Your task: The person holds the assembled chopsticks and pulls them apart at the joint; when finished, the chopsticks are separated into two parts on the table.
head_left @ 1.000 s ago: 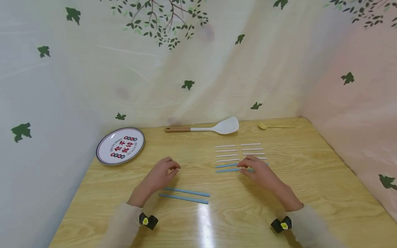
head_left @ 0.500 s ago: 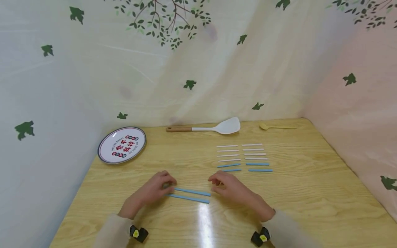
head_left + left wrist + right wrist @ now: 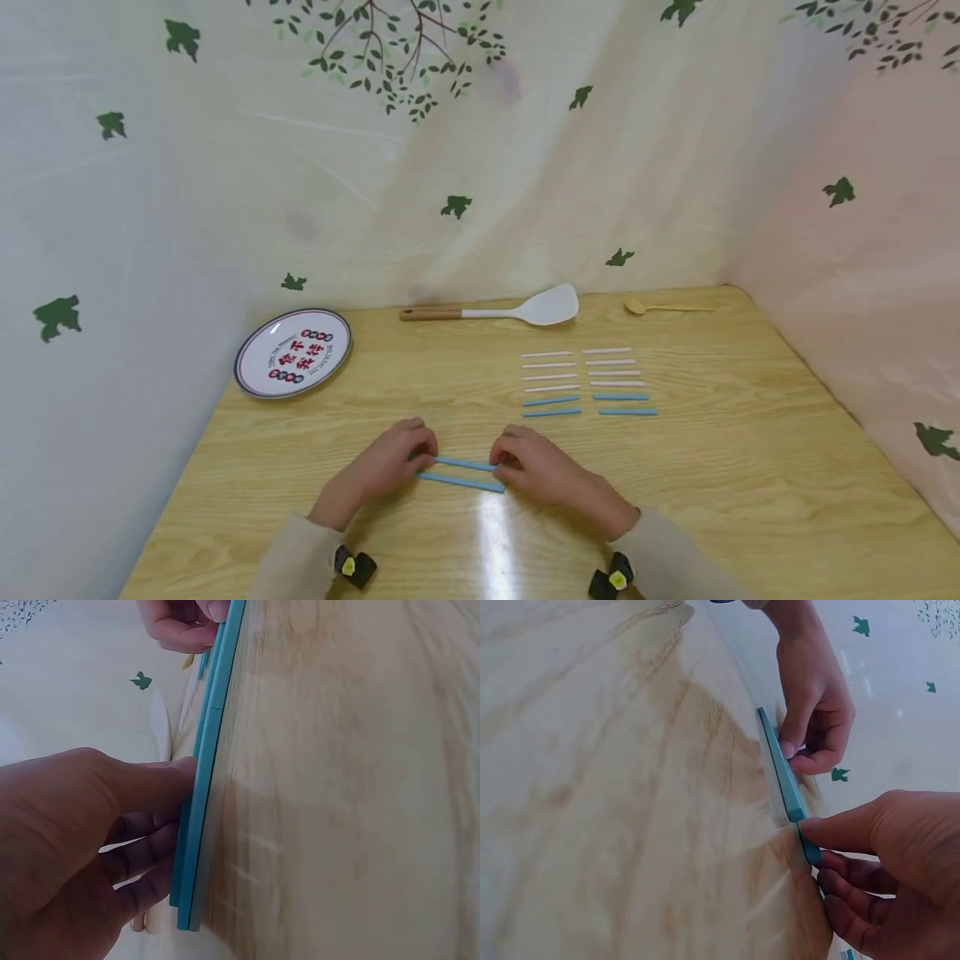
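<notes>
Two long blue chopsticks lie side by side on the wooden table, the near chopstick (image 3: 459, 481) and the far chopstick (image 3: 465, 464). My left hand (image 3: 393, 458) pinches the far chopstick toward its left end, with the thumb on the near side and the fingers behind it. At the other end, my right hand (image 3: 546, 468) has its thumb and a finger about the same far chopstick. A seam crosses the near chopstick (image 3: 216, 709) in the left wrist view. The left ends of both are covered by my left hand in the head view.
Behind my right hand lie short blue sticks (image 3: 626, 411) and, farther back, several thin white sticks (image 3: 550, 365) in two columns. A spatula (image 3: 551, 306), a yellow spoon (image 3: 636, 307) and a white plate (image 3: 292, 358) stand along the back, before a fabric wall.
My right hand has come left and toward me, from the short blue sticks to the right end of the long chopsticks. My left hand has lowered onto their left part.
</notes>
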`<move>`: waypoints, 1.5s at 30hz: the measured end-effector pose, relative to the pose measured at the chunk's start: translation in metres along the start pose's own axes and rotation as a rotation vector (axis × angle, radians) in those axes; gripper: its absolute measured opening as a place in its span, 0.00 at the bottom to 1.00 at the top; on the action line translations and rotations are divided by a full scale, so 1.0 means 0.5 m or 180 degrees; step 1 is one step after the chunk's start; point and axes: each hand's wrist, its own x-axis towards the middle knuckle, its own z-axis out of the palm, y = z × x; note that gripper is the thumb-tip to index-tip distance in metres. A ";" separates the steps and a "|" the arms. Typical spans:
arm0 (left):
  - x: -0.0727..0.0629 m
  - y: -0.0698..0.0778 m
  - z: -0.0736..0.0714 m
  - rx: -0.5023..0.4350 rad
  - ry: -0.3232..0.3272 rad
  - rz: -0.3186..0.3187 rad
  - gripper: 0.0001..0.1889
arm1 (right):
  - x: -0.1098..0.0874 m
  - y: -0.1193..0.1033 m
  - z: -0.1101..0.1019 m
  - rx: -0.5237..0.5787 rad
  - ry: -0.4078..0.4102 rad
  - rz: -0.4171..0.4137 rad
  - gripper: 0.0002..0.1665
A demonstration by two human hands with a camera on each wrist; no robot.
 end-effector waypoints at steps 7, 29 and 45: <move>0.013 0.017 -0.022 -0.0141 -0.0111 -0.0106 0.06 | 0.005 -0.015 -0.017 -0.0182 0.0131 0.0132 0.03; 0.101 0.114 -0.093 -0.0029 0.0241 0.0175 0.03 | 0.050 -0.043 -0.109 -0.0096 0.0682 -0.0131 0.07; 0.116 0.120 -0.084 -0.0189 0.0370 0.0193 0.03 | 0.049 -0.035 -0.112 -0.0079 0.0763 -0.0153 0.05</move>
